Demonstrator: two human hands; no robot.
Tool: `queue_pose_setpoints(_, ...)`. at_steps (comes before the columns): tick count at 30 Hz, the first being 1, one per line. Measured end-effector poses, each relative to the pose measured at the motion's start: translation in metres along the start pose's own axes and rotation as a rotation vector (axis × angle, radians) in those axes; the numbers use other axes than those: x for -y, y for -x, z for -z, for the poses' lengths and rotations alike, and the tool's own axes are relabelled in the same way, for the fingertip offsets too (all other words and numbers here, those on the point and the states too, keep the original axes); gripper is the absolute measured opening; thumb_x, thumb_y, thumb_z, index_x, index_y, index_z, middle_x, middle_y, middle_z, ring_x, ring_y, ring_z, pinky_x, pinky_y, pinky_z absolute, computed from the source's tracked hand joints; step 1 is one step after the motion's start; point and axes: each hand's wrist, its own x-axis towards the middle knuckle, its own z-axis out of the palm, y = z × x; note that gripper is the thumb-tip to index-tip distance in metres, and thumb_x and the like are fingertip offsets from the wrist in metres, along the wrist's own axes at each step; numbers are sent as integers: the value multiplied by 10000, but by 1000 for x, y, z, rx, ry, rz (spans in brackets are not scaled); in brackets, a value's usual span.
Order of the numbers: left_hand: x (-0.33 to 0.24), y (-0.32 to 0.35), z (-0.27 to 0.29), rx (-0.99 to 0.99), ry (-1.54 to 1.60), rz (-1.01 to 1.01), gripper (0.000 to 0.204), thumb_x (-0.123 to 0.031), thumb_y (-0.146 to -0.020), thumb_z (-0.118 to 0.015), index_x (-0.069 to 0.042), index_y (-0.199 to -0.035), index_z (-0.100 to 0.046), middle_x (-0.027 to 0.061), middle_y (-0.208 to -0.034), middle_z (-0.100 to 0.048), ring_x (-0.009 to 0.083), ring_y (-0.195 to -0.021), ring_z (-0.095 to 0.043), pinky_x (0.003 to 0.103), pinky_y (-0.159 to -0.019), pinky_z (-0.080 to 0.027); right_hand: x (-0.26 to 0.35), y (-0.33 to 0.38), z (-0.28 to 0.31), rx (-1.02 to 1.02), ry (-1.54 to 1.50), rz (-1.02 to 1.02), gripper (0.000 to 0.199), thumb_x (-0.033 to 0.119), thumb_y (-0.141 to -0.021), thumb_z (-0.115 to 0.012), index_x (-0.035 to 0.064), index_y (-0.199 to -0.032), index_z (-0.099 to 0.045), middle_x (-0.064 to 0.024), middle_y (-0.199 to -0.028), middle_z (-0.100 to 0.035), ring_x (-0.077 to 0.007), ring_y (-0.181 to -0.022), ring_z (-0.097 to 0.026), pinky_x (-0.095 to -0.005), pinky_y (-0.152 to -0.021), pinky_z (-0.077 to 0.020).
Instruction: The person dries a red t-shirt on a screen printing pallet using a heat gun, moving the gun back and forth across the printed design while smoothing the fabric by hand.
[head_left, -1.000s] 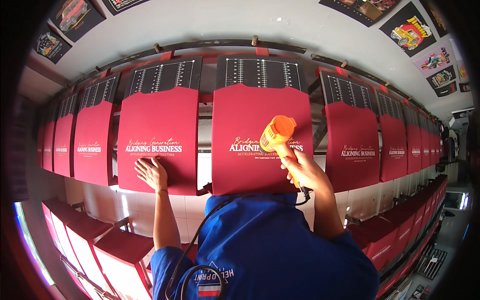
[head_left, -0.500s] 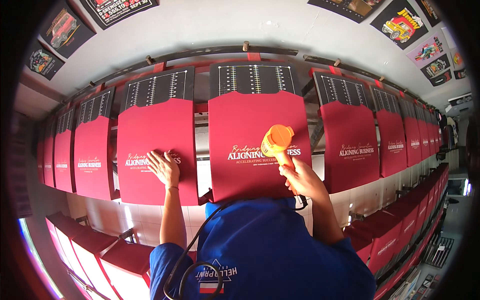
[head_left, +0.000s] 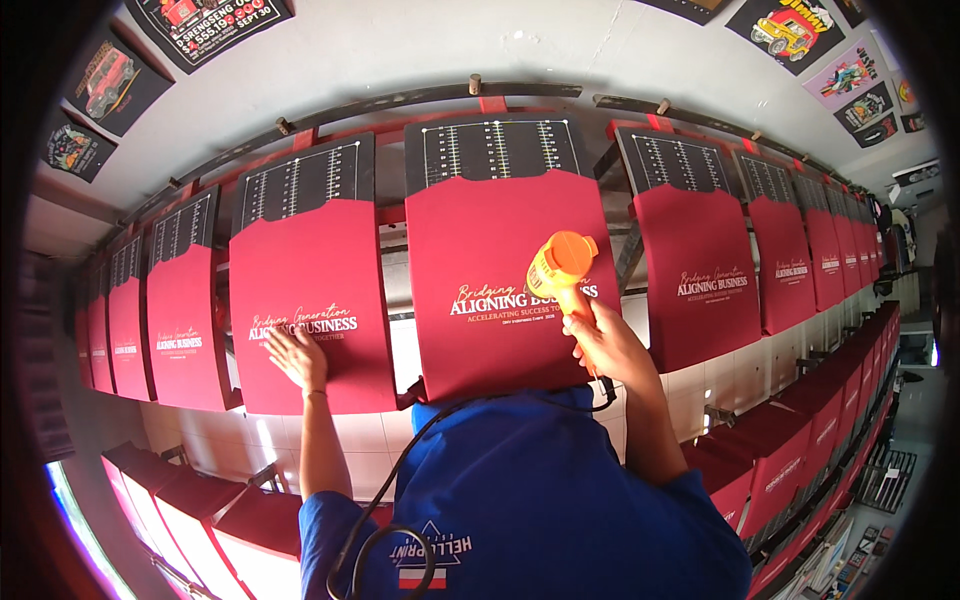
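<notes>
My right hand [head_left: 608, 340] is wrapped round the handle of an orange heat gun [head_left: 566, 268]. The heat gun is over the right part of the print on a red shirt panel [head_left: 500, 235], which is stretched on a black board with ruled markings [head_left: 495, 150]. My left hand [head_left: 298, 358] is flat with fingers spread, resting on the lower part of the print on the neighbouring red shirt panel [head_left: 305, 255] to the left. Gold script and white lettering show on both panels. A black cord [head_left: 440, 418] hangs near my blue shirt.
More red panels on boards run in a row to the left [head_left: 183, 310] and right [head_left: 698, 280]. A second row [head_left: 780, 470] stands behind me on both sides. A dark rail [head_left: 400, 100] runs along the far side, below wall posters [head_left: 790, 35].
My left hand has slid left and a little down across the left panel, baring more of its print. The heat gun stays over the middle panel, tilted slightly differently.
</notes>
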Motion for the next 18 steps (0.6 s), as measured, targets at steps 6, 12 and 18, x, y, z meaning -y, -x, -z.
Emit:
queue_pose_setpoints(6, 32, -28, -9, 26, -97, 154, 770, -542, -1032, -269, 41, -1534, -226, 217, -1612, -209, 372, -1504, -158, 498, -1219, -122, -8, 9, 4, 7, -3, -2, 291, 306, -1009, -564, 19, -988, -518, -37, -750, -575, -110, -577, -593, -282, -489, -496)
queue_pose_setpoints(12, 1, 0, -8, 19, -59, 73, 750, -522, -1041, -278, 49, -1526, -242, 241, -1604, -211, 388, -1498, -165, 504, -1214, -150, -6, 12, 4, -11, -28, -23, 278, 301, -1009, -563, 27, -998, -513, -26, -743, -553, -104, -577, -590, -278, -485, -496)
queue_pose_setpoints(18, -25, 30, -5, -30, -47, 64, 723, -494, -1047, -296, 64, -1508, -276, 249, -1580, -265, 396, -1488, -194, 505, -1206, -179, -5, 17, 8, -5, -45, -43, 269, 290, -1010, -561, 25, -1000, -515, -27, -779, -579, -99, -590, -592, -271, -497, -502)
